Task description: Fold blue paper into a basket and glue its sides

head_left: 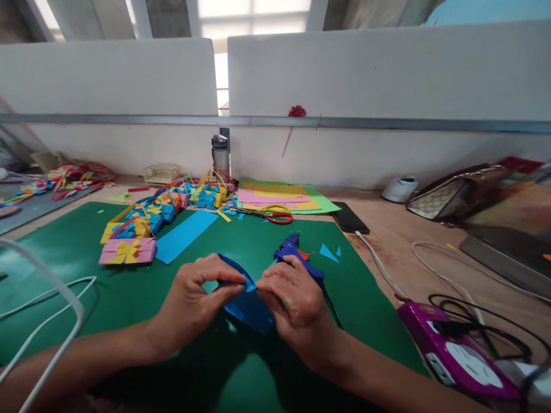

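Note:
Between my two hands is a piece of blue paper [247, 310], bent into a curve above the green mat [181, 292]. My left hand [202, 292] pinches it near the top with thumb and forefinger. Right beside that, my right hand [293, 292] pinches the same paper, so the fingertips of both hands nearly meet. Behind my right hand lies a blue glue gun [297, 252], partly covered by the fingers. A flat blue paper strip [185, 235] rests on the mat beyond my left hand.
Small paper baskets with bows [129, 251] stand at the back left. Scissors [275, 215] lie by stacked coloured paper [279, 198]. A phone [350, 218], a purple power strip [456, 350] and cables are at the right. A white cable [55, 281] loops at the left.

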A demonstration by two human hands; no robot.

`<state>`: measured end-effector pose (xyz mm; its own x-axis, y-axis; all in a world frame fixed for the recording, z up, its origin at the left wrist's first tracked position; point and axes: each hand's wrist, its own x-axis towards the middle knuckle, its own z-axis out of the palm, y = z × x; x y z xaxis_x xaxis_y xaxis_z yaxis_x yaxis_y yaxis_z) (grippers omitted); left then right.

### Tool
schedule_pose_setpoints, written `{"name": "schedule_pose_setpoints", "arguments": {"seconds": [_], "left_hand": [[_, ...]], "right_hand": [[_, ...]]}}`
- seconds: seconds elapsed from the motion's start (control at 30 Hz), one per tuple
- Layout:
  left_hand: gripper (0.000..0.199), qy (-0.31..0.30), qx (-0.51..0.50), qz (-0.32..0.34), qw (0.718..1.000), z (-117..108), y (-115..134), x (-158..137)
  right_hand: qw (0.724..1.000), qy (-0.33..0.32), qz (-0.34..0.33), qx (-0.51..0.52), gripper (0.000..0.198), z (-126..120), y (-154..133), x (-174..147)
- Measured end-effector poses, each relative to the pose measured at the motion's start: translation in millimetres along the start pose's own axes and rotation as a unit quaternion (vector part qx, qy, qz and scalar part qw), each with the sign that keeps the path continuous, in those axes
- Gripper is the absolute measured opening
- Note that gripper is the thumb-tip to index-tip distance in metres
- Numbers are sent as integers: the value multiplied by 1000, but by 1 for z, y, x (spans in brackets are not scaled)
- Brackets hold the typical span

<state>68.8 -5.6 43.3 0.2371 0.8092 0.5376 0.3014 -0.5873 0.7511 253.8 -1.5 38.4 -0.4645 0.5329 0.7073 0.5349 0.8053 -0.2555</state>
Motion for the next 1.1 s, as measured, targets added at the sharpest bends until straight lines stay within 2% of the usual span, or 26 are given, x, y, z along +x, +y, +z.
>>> {"name": "schedule_pose_setpoints", "arguments": {"seconds": [0.17,0.37,0.43,0.6,0.67,0.83,1.1], "left_hand": [[6,14,-28,-28,999,0,-2,-3],[10,23,-27,-30,999,0,-1,-5],[10,16,-9,5,1000,0,-2,-4],[3,17,108,166,980,1,-4,-2],[4,19,126,175,976,0,-5,-2],[3,-12,90,128,988,0,-5,-1],[3,7,156,219,963,0,-8,1]], "right_hand": [[1000,-17,1,-7,18,-2,-3,0],[1000,-19,12,-15,19,-4,-6,-1],[999,-23,16,-16,19,-3,-6,-1],[999,-34,20,-16,20,-1,-3,-2],[999,-31,15,-17,19,0,-3,-2],[999,-33,21,-22,19,0,-5,-3],[999,-41,21,-26,20,0,-6,-4]]}}
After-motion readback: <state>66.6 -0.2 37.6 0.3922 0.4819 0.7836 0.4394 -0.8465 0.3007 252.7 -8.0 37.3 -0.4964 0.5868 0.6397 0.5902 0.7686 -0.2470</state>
